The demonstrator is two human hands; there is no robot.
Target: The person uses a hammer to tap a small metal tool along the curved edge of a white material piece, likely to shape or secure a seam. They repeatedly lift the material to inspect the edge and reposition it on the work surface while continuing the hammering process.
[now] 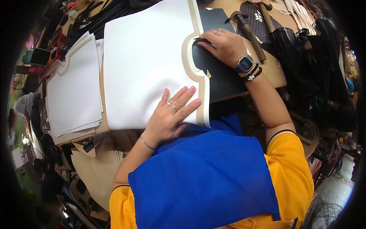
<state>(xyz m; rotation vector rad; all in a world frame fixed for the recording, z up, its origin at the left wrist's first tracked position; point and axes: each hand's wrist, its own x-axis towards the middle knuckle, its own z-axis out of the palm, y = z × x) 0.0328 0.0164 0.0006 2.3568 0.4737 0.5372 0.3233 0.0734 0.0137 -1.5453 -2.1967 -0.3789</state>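
The white sheet (148, 65) runs off the frame's top edge and hides part of the black board (225, 82). At upper centre, whether the right hand (228, 46) holds anything small is unclear.

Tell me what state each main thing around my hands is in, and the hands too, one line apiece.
Left hand: open, fingers spread on the sheet
Right hand: fingers bent at the notch; grip unclear
White sheet: spread out, slightly bulged near the left hand
White stack: lying flat, edges uneven
Black mat: flat, partly covered
Nearer hammer: lying down
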